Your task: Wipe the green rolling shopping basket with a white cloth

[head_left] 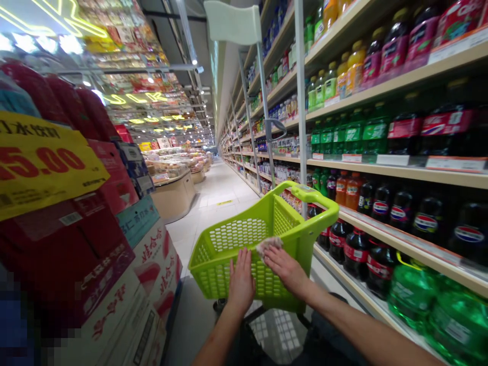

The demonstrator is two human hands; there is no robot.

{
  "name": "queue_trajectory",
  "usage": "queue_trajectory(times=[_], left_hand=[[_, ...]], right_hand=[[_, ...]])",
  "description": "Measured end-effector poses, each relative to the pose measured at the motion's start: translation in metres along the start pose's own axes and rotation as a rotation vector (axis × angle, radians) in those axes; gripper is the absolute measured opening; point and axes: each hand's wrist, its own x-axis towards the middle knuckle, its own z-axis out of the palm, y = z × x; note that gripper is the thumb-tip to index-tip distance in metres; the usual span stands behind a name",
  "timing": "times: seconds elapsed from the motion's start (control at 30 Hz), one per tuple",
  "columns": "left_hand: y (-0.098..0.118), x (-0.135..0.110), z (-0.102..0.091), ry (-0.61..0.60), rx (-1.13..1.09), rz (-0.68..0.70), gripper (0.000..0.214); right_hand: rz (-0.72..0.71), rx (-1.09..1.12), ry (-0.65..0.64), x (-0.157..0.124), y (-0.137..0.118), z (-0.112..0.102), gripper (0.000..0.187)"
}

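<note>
Green basket (229,239) stands in the aisle between stacked cartons (125,264) and the drinks shelf (400,175). Left hand (241,282) lies flat, fingers extended, on its near wall. Right hand (285,268), fingers nearly straight, presses a small cloth (269,244) against the rim.

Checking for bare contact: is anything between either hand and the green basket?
A cloth sits between the right hand and the green basket's rim. The left hand lies directly on its near wall, nothing between.
</note>
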Motion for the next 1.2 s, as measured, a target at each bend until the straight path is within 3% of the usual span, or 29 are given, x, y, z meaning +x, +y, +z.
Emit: queue_trajectory(times=[0.13,0.33,0.53,0.77,0.97,1.13,1.2], left_hand=[[0.013,0.006,-0.001,-0.024,0.004,0.041,0.071],[0.040,0.019,-0.006,-0.024,-0.020,0.097,0.071],[0.054,0.027,-0.008,-0.035,-0.024,0.155,0.073],[0.071,0.037,-0.012,-0.011,-0.057,0.184,0.077],[0.086,0.044,-0.014,-0.037,-0.064,0.203,0.074],[0.090,0.049,-0.015,-0.095,-0.088,0.120,0.074],[0.091,0.050,-0.015,-0.102,-0.105,0.096,0.073]], right_hand=[[-0.054,-0.008,-0.032,-0.025,0.000,-0.006,0.030],[0.044,-0.015,0.038,0.002,0.025,-0.032,0.032],[-0.019,-0.020,-0.095,-0.035,0.030,-0.029,0.029],[0.090,-0.029,0.045,-0.003,0.052,-0.074,0.034],[0.034,0.006,-0.102,-0.042,0.051,-0.068,0.032],[0.224,-0.066,0.130,-0.005,0.091,-0.107,0.036],[0.314,-0.104,0.135,0.001,0.109,-0.116,0.036]])
